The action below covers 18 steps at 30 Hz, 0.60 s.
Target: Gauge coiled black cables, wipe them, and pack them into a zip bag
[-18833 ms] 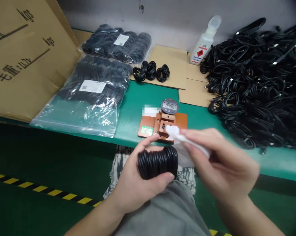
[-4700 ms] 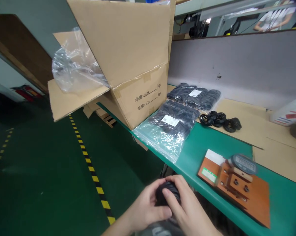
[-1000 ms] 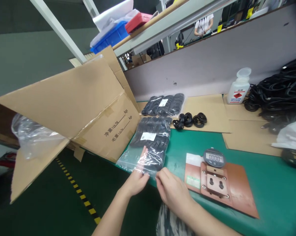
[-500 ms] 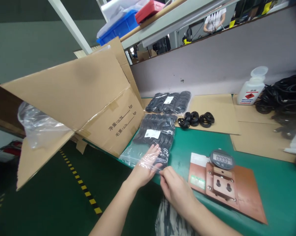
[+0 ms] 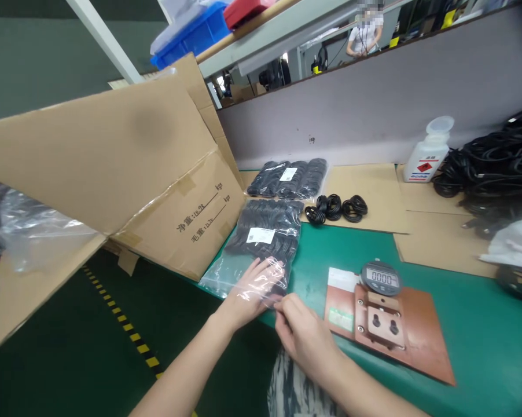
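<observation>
A clear plastic bag (image 5: 282,246) full of black cable coils, with a white label, lies at the near edge of the green table. My left hand (image 5: 247,289) reaches through the bag's near opening, its fingers stretched out over the coils under the clear film. At the bag's near corner my right hand (image 5: 302,327) is closed, pinching the plastic edge between thumb and fingers. Behind this bag rests a second bag of black coils (image 5: 311,176), also labelled. Several loose black cable coils (image 5: 333,207) sit to its right on cardboard.
An open cardboard box (image 5: 200,226) stands on the left, its flaps spread. To the right is a digital gauge (image 5: 380,278) on a copper-coloured plate (image 5: 426,330). A white bottle (image 5: 428,152) and a heap of black cables (image 5: 495,156) are farther back. A person (image 5: 366,32) is beyond the partition.
The whole view has shifted, so things sit a little farther left. My left hand lies slightly deeper under the film; my right hand keeps its pinch on the bag's edge.
</observation>
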### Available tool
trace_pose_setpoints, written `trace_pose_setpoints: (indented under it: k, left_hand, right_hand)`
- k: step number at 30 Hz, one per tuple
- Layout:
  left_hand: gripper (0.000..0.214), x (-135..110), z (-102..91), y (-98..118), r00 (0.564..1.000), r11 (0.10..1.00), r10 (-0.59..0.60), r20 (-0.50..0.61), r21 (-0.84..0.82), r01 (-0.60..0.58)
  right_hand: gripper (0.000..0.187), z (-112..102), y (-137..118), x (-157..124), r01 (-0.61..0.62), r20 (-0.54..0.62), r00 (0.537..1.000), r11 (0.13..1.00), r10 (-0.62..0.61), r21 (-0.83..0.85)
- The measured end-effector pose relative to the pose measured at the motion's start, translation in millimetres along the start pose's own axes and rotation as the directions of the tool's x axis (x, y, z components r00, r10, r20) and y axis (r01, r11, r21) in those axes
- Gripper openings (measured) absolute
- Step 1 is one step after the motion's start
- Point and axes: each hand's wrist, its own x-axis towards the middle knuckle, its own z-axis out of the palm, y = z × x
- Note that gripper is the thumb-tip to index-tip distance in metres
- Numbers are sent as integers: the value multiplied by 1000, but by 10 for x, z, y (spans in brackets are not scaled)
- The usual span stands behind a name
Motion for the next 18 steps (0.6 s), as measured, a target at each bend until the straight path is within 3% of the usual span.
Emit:
trace_pose_setpoints:
  k: [13,16,18]
  left_hand:
    - [55,32,60,-12,998,998,48,-39,-30,-49]
    - [72,-58,73,-24,997,987,46,-63,-149,-55]
    - [85,-151,43,-44,997,963,-24,-77,-268,3]
  right_hand:
    - [17,-20,-25,13,31,3,1000,995,-31,-91]
    - [17,-27,-42,24,32,24,999,990,-29,-138]
    - [18,-22,-42,21,35,28,999,988,-31,-154]
